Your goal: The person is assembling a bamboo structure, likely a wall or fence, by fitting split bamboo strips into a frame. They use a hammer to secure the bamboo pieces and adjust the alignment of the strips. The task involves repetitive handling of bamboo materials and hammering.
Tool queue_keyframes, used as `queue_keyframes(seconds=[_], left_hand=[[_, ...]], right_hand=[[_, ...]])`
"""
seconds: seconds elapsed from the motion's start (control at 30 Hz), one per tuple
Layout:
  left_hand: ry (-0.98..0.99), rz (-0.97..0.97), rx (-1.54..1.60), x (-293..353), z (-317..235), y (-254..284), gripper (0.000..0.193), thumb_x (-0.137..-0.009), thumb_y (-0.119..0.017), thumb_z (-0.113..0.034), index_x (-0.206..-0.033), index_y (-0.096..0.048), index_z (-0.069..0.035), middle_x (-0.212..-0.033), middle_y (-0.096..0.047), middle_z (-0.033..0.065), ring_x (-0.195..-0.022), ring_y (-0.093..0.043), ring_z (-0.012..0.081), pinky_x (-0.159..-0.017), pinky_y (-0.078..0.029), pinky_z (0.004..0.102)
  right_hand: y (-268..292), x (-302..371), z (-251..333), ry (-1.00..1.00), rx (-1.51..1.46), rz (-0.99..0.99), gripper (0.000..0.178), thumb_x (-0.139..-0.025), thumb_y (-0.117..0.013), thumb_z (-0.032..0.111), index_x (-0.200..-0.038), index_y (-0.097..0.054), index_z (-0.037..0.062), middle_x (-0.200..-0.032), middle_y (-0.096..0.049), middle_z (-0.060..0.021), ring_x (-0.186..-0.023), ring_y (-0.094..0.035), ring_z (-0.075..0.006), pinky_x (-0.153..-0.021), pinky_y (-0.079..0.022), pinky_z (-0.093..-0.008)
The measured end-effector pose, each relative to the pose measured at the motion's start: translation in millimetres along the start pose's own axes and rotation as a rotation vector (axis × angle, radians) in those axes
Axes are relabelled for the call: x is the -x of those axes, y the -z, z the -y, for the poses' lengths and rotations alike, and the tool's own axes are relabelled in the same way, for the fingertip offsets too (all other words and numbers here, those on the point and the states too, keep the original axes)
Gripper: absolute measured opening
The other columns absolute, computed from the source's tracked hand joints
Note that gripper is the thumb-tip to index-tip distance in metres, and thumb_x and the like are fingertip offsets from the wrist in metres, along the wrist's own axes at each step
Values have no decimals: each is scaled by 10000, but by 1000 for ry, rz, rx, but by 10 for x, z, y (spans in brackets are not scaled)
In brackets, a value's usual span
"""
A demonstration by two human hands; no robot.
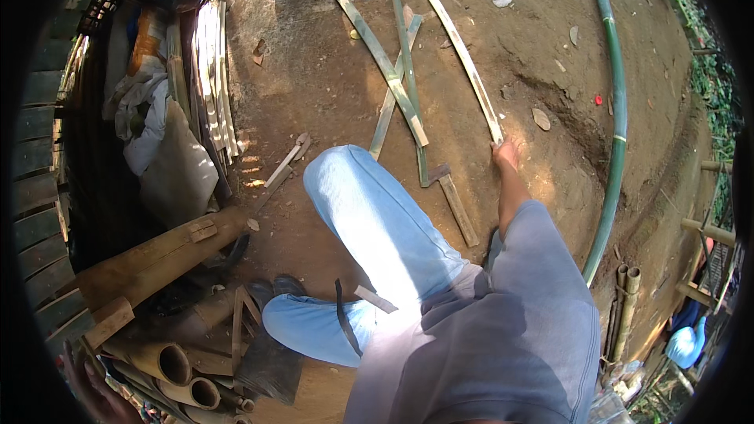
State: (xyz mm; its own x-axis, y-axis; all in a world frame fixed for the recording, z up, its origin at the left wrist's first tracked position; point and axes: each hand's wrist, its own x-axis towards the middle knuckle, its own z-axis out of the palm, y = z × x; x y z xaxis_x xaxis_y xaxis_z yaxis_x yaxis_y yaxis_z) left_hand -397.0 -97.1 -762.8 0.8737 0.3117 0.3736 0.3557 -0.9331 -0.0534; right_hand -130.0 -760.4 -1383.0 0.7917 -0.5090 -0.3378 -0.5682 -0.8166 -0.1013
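My right hand [506, 152] is closed round the near end of a long pale split bamboo strip [463, 59], which points away over the dirt ground. Left of it, several greenish bamboo strips [382, 63] lie crossed. A short-handled tool with a wooden handle [459, 210] and a dark head lies by their near ends. At the lower left rim my left hand [96, 385] is in shadow, fingers stretched out, beside bamboo slats. I make out nothing in it.
A long green bamboo pole [617, 110] runs along the right. A thick wooden beam [165, 255] and cut bamboo tubes [174, 365] are at the lower left. Pale strips [214, 78] stand beyond a cloth bundle [145, 118]. A knife-like tool [284, 166] lies near my knee.
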Motion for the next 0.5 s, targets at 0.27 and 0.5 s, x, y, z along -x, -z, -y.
queue_keyframes(seconds=[0.27, 0.5], left_hand=[[9, 17, 176, 25, -73, -431, 352, -1055, -464, -149, -1363, -552, -5, -1330, -585, 112, -1100, -606, 211, -946, -475, 344], [-149, 21, 94, -24, -59, -391, 342, -1051, -461, -110, -1361, -543, 7, -1320, -572, 125, -1068, -607, 210, -907, -477, 324]], right_hand=[[-79, 116, -289, 113, -687, 197, 369, -1011, -518, 331, -1007, -658, -10, -910, -694, -91, -913, -665, -263, -768, -484, -399], [-47, 321, -29, -20, -970, 429, 357, -1016, -528, 387, -1029, -616, 41, -755, -641, -50, -632, -648, -150, -575, -511, -297]])
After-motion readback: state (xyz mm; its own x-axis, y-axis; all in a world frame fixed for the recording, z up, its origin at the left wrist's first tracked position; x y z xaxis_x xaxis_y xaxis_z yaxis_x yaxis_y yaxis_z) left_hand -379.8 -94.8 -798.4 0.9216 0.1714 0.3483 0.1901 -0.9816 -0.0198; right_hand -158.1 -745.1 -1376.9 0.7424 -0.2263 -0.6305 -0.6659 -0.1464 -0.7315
